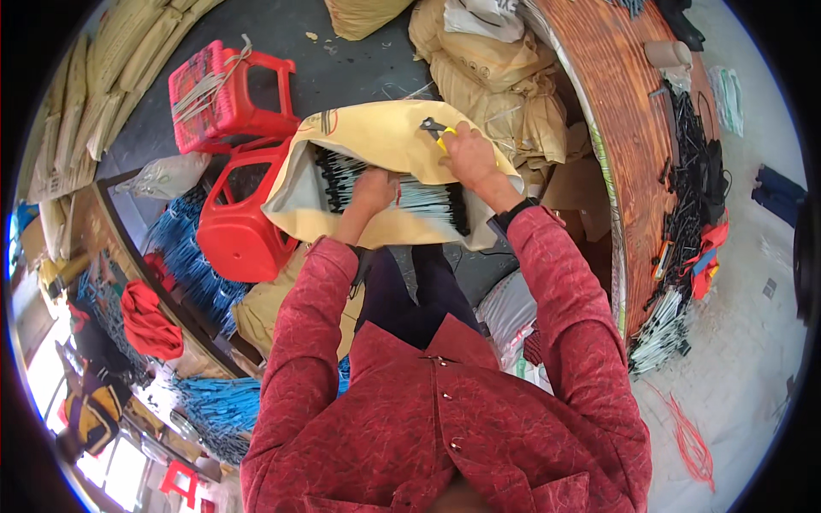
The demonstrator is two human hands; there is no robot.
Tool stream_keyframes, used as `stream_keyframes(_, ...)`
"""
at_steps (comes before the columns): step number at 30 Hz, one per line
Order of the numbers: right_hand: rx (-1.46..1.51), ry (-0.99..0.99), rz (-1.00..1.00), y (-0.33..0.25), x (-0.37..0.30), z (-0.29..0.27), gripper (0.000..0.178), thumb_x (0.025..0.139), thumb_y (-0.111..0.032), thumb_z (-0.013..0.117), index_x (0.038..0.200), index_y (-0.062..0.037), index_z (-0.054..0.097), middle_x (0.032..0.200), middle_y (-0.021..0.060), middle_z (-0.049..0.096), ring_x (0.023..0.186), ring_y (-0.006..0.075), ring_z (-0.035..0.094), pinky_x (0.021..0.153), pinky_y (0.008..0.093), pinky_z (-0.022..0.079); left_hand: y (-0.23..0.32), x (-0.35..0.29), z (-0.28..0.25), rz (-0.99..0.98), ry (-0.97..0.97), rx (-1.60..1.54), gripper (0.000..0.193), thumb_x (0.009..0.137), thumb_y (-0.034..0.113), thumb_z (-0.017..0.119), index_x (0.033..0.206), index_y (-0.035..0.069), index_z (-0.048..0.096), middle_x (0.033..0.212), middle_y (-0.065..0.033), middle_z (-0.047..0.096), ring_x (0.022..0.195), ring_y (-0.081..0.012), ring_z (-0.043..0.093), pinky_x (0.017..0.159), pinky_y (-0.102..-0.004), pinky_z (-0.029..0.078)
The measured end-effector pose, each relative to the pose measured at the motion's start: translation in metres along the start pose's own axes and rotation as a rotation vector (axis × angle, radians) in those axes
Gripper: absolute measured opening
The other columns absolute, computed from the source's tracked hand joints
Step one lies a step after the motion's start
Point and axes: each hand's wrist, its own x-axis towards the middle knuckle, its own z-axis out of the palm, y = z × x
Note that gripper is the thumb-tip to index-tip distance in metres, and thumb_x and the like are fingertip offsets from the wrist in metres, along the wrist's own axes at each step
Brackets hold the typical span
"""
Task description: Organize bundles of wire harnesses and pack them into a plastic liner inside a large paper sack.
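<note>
A tan paper sack (376, 128) with a pale lining gapes open in front of me. It holds many thin, pale rods (428, 198) with black ends, packed side by side. My left hand (374, 190) reaches into the sack's mouth, closed against the rods; a bit of red shows beside its fingers, and what it grips is hidden. On the sack's far right side, my right hand (472, 156) is wrapped round cutting pliers (438, 129) with yellow handles and a dark head. The pliers point left, over the sack's paper.
Two red plastic stools (244, 214) stand left of the sack, one topped with string. Stuffed sacks (487, 77) lie beyond it. A curved wooden table (611, 103) at right carries black parts. Blue rod bundles (218, 402) lie at lower left, and stacked tan packages (111, 77) behind.
</note>
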Motion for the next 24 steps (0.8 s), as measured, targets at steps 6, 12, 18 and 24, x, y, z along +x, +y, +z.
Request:
stream_keyframes(6, -0.011, 0.060, -0.118, 0.002, -0.025, -0.007, 0.018, 0.076, -0.012, 0.065, 0.093, -0.0081, 0.062, 0.091, 0.0098, 0.050, 0.079, 0.0254, 0.058, 0.055, 0.0345, 0.053, 0.013, 0.031, 0.024, 0.225, 0.243, 0.445, 0.039, 0.085, 0.031, 0.059, 0.119, 0.012, 0.060, 0.119, -0.0157, 0.060, 0.107, -0.0373, 0.056, 0.086, -0.0443, 0.048)
stream_keyframes(12, -0.089, 0.120, -0.103, 0.023, -0.024, -0.009, 0.018, 0.079, -0.010, 0.061, 0.096, -0.0080, 0.060, 0.094, 0.0082, 0.049, 0.079, 0.0252, 0.057, 0.056, 0.0332, 0.054, 0.009, 0.050, 0.052, 0.201, 0.061, -0.028, 0.039, 0.086, 0.030, 0.059, 0.120, 0.011, 0.060, 0.126, -0.0118, 0.058, 0.114, -0.0330, 0.053, 0.097, -0.0457, 0.041)
stream_keyframes(18, 0.112, 0.111, -0.041, 0.030, -0.007, -0.035, 0.016, 0.081, -0.013, 0.062, 0.095, -0.0065, 0.059, 0.089, 0.0117, 0.053, 0.078, 0.0299, 0.060, 0.058, 0.0395, 0.053, 0.022, 0.094, 0.019, 0.124, -0.120, -0.142, 0.053, 0.084, 0.040, 0.062, 0.130, 0.015, 0.053, 0.139, -0.0078, 0.049, 0.129, -0.0325, 0.041, 0.105, -0.0511, 0.032)
stream_keyframes(24, 0.588, 0.143, 0.304, 0.032, 0.019, -0.048, 0.021, 0.082, -0.018, 0.064, 0.095, -0.0037, 0.056, 0.090, 0.0178, 0.058, 0.085, 0.0382, 0.059, 0.069, 0.0470, 0.049, 0.053, 0.109, -0.009, -0.052, -0.104, 0.547, 0.100, 0.071, 0.071, 0.060, 0.144, 0.008, 0.034, 0.154, -0.0158, 0.023, 0.141, -0.0401, 0.014, 0.113, -0.0549, 0.009)
